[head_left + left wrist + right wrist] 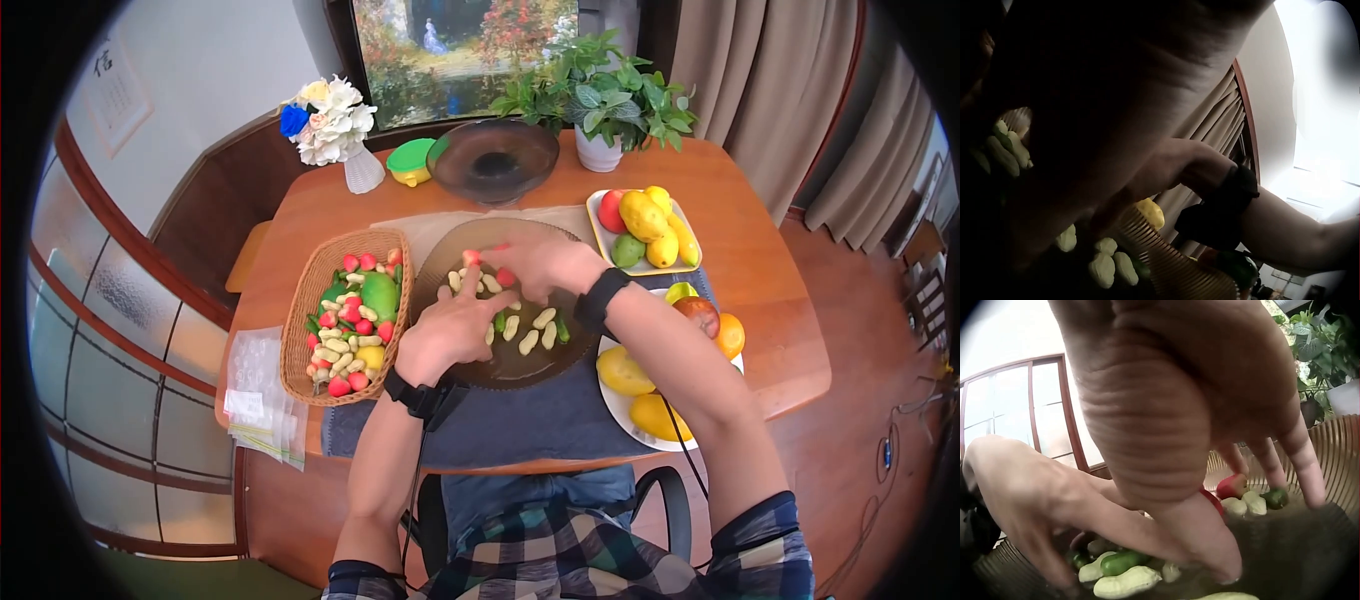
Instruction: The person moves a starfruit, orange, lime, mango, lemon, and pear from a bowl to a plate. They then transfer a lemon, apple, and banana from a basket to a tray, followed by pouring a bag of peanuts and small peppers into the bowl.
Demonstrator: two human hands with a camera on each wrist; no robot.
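Both bare hands reach into a wide, see-through brown ribbed bowl on the table. Its bottom holds several peanuts, small green peppers and small red fruit- or radish-like pieces. On the bowl's near-left side, my left hand stretches its fingers over the peanuts. My right hand comes in from the right, fingers spread downward; in the right wrist view they stand beside a red piece and a green pepper. The two hands overlap there. The left wrist view is very dark.
Left of the bowl stands a wicker basket of mixed produce, with plastic bags beside it. A fruit tray and fruit plate lie right. Behind are a dark bowl, green-lidded container, flower vase and potted plant.
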